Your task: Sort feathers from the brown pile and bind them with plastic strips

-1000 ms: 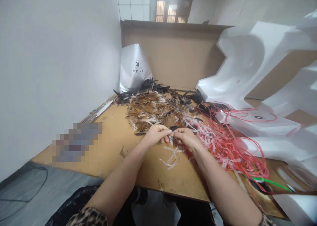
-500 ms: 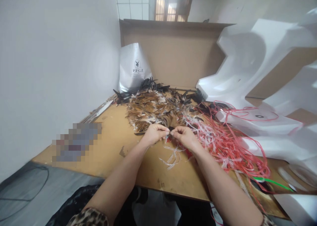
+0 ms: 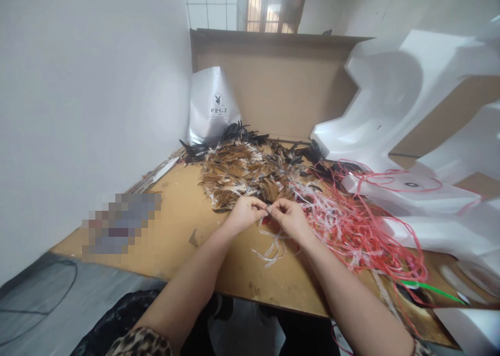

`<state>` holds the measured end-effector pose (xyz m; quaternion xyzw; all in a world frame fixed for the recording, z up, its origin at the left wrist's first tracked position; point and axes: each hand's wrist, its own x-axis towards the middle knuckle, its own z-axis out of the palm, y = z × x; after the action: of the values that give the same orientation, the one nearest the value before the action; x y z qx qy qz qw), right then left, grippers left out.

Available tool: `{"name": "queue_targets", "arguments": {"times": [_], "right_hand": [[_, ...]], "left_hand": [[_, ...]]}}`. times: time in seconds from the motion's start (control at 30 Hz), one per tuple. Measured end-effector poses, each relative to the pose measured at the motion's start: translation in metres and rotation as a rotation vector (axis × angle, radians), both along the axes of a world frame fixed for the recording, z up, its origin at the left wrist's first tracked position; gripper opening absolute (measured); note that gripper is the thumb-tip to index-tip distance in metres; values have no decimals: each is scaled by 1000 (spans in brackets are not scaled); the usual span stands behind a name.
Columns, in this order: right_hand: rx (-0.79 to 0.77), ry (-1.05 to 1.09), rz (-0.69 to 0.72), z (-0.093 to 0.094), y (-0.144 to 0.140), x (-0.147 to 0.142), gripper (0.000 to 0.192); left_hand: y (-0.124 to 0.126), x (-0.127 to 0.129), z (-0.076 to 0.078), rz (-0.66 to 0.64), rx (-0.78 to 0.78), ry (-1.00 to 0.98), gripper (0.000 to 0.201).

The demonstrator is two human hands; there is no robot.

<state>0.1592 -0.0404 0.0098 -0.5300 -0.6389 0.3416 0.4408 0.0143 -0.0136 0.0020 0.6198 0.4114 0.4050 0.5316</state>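
Left hand (image 3: 245, 216) and right hand (image 3: 288, 216) pinched together on something too small to identify, at the near edge of the feather pile (image 3: 250, 171), scuffed wooden tabletop (image 3: 175, 226), red strings (image 3: 363, 231) right, white wall (image 3: 89, 85) left, cardboard sheet (image 3: 273, 80) behind, white foam (image 3: 390, 101) right.

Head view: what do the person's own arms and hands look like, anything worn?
Both forearms are bare, with no gloves on the left hand or right hand. No rings or watch can be made out. A leopard-print sleeve edge shows at the left upper arm by the bottom edge of the picture, and a sliver of similar print at the right.
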Motion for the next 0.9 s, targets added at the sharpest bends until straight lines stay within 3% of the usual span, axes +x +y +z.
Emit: {"name": "queue_targets", "arguments": {"times": [0.13, 0.43, 0.77, 0.9], "right_hand": [[-24, 72, 28, 0, -1, -3, 25], [-177, 283, 96, 8, 2, 3, 28], [-300, 199, 104, 10, -1, 5, 30], [-368, 323, 108, 9, 0, 3, 28]], "left_hand": [[1, -2, -2, 17, 80, 92, 17], [-3, -9, 16, -55, -89, 43, 23], [-7, -10, 12, -173, 99, 206, 18], [-8, -9, 12, -199, 104, 173, 16]]}}
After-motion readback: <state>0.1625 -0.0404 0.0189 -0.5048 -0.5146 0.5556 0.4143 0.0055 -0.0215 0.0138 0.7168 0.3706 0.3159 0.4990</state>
